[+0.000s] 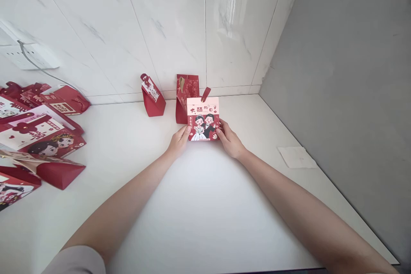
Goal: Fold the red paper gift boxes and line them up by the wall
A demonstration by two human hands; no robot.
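Observation:
A red and pink gift box (203, 119) with a cartoon bride and groom and a red ribbon handle is held upright between my hands. My left hand (180, 140) grips its left edge, thumb on the front. On the opposite edge my right hand (230, 138) is closed the same way, its fingers mostly behind the box. Just behind, partly covered by it, stands a red patterned gift bag (181, 109) with a tan ribbon. Farther left, a narrow red gift box (154, 102) with a white label stands apart.
Several red gift boxes (61, 169) crowd the left side of the white table (199, 205). A folded white tissue (297, 157) lies near the right edge, beside a grey panel (346, 72). A cable (41, 68) hangs from the outlet on the tiled wall (173, 21).

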